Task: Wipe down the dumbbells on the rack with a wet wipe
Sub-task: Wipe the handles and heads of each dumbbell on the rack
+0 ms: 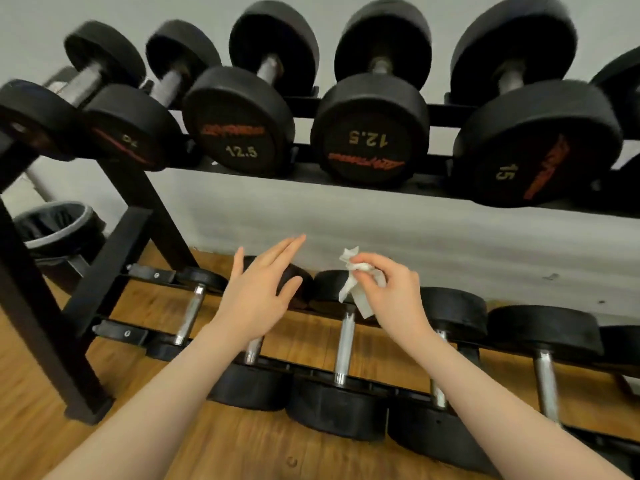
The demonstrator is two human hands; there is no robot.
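Right hand (393, 292): we pinch the wet wipe (356, 282) in curled fingers.
Left hand (259, 292): fingers straight, holding nothing.
Dumbbell handle (344, 344): directly under the wipe, long axis running away from us; our right hand is nearer.

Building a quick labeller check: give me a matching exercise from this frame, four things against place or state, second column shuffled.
Column 1:
1. wet wipe
2. left hand
3. bin
4. dumbbell marked 15

Column 2:
A. on the floor, left of the rack
B. upper shelf, right side
C. pinched in the right hand
D. fingers straight, holding nothing

Pairs: 1-C, 2-D, 3-A, 4-B
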